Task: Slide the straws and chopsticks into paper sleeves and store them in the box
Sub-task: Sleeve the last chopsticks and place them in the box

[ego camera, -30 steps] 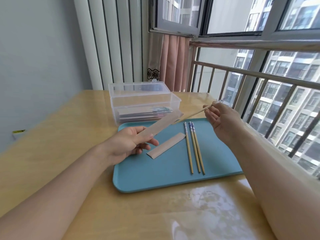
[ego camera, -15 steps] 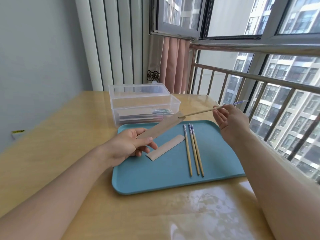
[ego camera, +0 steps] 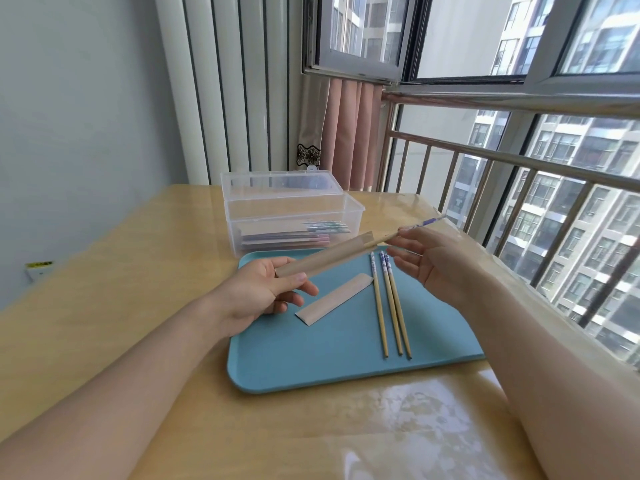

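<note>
My left hand (ego camera: 258, 292) pinches the light, floppy paper sleeve (ego camera: 325, 258) near its closed end while my right hand (ego camera: 438, 261) pinches the stiff, slim chopstick (ego camera: 408, 230) near its patterned top.

held sleeve (ego camera: 325, 259): chopstick (ego camera: 408, 231) partly inside | three chopsticks (ego camera: 388, 303), spare sleeve (ego camera: 334, 298): tray | box (ego camera: 291, 220): open

Two forearms showing, both bare to frame edge — no sleeve, cuff or glove appearing anywhere. Left hand (ego camera: 256, 289) showing no ring, no watch, no band at wrist. Right hand (ego camera: 438, 263) likewise showing nothing worn on fingers or wrist. Fingernails on left hand appearing short and unpainted — right-hand nails not clearly showing. No markings or tattoos showing on either forearm. Upper arms and rest of body lying outside view.
</note>
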